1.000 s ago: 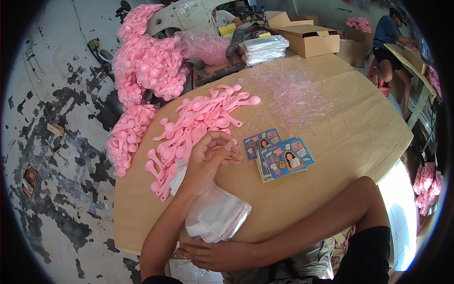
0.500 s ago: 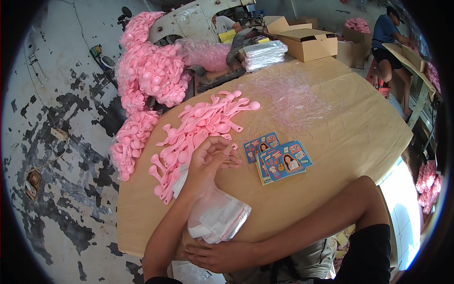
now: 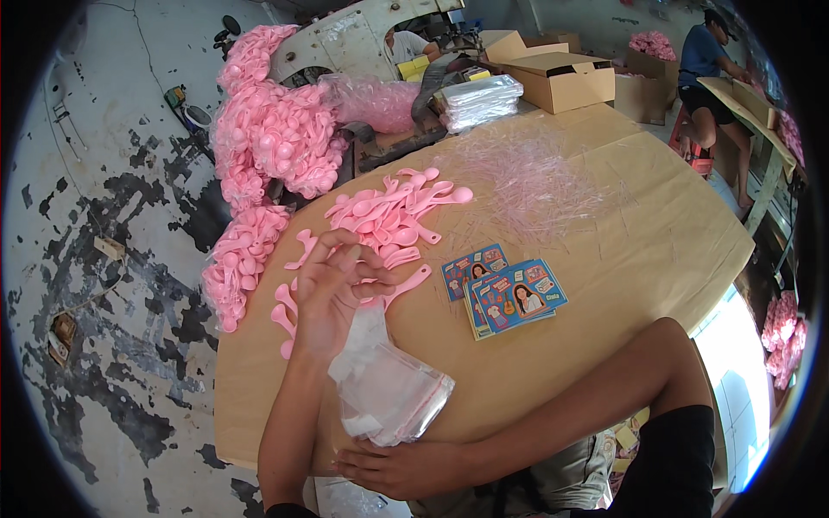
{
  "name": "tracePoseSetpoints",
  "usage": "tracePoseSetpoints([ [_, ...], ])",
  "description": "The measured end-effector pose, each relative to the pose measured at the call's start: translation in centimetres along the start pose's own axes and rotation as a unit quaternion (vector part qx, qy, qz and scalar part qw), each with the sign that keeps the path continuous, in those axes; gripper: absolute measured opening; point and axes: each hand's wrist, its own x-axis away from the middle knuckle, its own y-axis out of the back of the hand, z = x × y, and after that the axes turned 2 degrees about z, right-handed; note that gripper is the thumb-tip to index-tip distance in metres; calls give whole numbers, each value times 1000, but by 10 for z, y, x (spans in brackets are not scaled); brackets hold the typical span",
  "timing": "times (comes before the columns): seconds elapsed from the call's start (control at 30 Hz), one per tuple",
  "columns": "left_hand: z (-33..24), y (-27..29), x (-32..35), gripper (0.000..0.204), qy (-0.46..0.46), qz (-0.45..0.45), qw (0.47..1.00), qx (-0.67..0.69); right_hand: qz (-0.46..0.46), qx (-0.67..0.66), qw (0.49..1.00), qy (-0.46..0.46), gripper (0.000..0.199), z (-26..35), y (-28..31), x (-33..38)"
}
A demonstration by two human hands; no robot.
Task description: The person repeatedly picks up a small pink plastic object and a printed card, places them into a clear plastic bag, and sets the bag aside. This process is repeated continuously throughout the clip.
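Pink plastic spoons (image 3: 393, 216) lie heaped on the brown paper-covered table (image 3: 604, 259), and the left hand (image 3: 332, 289) rests on the near end of the heap, fingers spread and curled loosely over a few spoons; whether it actually grips one cannot be told. Just below that hand sits a stack of clear plastic bags (image 3: 389, 388), limp and flat, with nothing visible inside them. The right hand (image 3: 401, 466) lies flat at the table's near edge, fingers relaxed and holding nothing, just beside the bags' lower corner. Right of the spoons lies a small stack of blue printed cards (image 3: 505, 293), and beyond it a scatter of thin clear strips (image 3: 535, 181). At the far edge, an open cardboard box (image 3: 561, 78) stands beside a bundle of clear wrapped packets (image 3: 479, 99); the box's contents cannot be seen. More pink pieces fill big clear sacks (image 3: 276, 138) off the table's left side
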Motion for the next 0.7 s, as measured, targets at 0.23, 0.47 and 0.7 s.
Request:
tracePoseSetpoints([
  [0.23,7,4,1,23,23,33,998,44,1,1,1000,5,52,-1,1,1],
  [0.47,12,2,2,25,26,42,996,73,10,17,1000,12,51,-2,4,2],
  [0.7,1,4,5,27,44,30,985,164,-2,22,1000,-9,50,2,-4,2],
])
